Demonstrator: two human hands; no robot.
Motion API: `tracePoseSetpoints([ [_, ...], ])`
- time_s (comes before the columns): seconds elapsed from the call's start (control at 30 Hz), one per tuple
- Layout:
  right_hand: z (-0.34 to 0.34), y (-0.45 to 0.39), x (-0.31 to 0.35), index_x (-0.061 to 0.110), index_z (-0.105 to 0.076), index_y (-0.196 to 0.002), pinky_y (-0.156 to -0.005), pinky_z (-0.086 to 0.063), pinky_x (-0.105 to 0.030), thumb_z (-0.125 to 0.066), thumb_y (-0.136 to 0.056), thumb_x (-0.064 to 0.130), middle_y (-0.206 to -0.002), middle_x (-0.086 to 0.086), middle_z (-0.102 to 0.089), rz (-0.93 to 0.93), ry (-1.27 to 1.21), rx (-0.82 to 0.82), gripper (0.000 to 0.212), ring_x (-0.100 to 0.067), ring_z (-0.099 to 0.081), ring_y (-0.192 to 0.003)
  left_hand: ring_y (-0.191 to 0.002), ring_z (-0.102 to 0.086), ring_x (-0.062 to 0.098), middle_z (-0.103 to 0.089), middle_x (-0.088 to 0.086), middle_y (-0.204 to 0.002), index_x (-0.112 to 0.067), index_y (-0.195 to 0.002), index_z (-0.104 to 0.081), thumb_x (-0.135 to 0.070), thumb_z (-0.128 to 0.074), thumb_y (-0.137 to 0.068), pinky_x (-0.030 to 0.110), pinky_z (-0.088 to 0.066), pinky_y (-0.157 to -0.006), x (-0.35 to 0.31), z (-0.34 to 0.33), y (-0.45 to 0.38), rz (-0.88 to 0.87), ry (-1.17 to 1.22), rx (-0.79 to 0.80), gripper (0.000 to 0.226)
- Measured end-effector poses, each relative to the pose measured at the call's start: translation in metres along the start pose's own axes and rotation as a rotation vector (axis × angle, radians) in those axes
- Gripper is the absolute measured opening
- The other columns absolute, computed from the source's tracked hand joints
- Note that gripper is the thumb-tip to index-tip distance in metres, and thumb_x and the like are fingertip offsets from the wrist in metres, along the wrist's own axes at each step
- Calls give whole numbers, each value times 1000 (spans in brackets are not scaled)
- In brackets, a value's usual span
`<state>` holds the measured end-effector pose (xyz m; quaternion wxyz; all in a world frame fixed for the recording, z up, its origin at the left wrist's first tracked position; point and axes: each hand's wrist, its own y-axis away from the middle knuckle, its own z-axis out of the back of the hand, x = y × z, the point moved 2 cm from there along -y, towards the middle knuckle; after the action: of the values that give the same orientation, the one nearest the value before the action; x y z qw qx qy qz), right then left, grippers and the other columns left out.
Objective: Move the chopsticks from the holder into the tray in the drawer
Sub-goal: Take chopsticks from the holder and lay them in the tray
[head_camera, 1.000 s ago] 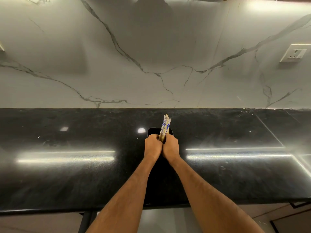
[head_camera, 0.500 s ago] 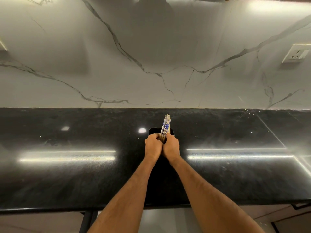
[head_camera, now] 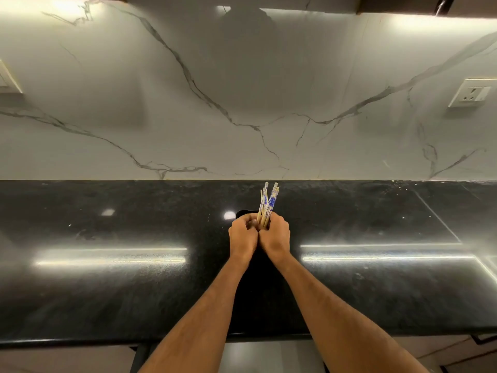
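Observation:
A bundle of wooden chopsticks (head_camera: 267,203) with blue-and-white patterned tops stands upright at the middle of the black counter. My left hand (head_camera: 243,238) and my right hand (head_camera: 275,236) are pressed together around the lower part of the bundle, both closed on it. Behind my left hand's knuckles shows a corner of the black holder (head_camera: 242,212); the rest of the holder is hidden by my hands. The tops of the sticks fan apart slightly above my fingers. No drawer or tray is in view.
The glossy black counter (head_camera: 107,278) runs across the whole view, its front edge near the bottom. A white marble backsplash (head_camera: 242,103) rises behind it, with a wall socket (head_camera: 472,94) at the right and a switch plate (head_camera: 8,82) at the left edge.
The chopsticks stand higher above my hands and their tops have spread apart. Both hands stay clasped around them at the same spot on the counter.

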<state>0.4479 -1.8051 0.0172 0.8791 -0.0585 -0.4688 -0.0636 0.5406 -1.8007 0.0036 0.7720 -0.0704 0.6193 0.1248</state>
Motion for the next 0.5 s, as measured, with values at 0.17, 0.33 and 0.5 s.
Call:
tracePoseSetpoints([
  [0.17, 31, -16, 39, 10, -71, -95, -73, -57, -26, -73, -86, 7, -84, 3, -69, 68, -35, -35, 10, -10, -64, -76, -89, -70, 8, -73, 0, -99, -10, -116, -68, -14, -49, -104, 20, -55, -75, -27, 4, -2, -163, 89, 149, 23],
  [0.33, 71, -26, 72, 12, -69, -85, -66, -63, -33, -68, -90, 2, -77, -11, -76, 69, -201, 43, 11, -19, -75, -66, -74, -72, 12, -73, -1, -90, -14, -123, -58, -23, -49, -105, 22, -58, -71, -63, 19, 0, -245, 100, 403, 22],
  [0.5, 84, -9, 84, 11, -70, -92, -68, -64, -40, -74, -89, 5, -82, -12, -76, 104, -265, 67, 8, -24, -76, -73, -55, -52, 5, -64, -6, -75, -10, -117, -57, -16, -44, -106, 21, -48, -55, -76, 26, 21, -174, 188, 435, 18],
])
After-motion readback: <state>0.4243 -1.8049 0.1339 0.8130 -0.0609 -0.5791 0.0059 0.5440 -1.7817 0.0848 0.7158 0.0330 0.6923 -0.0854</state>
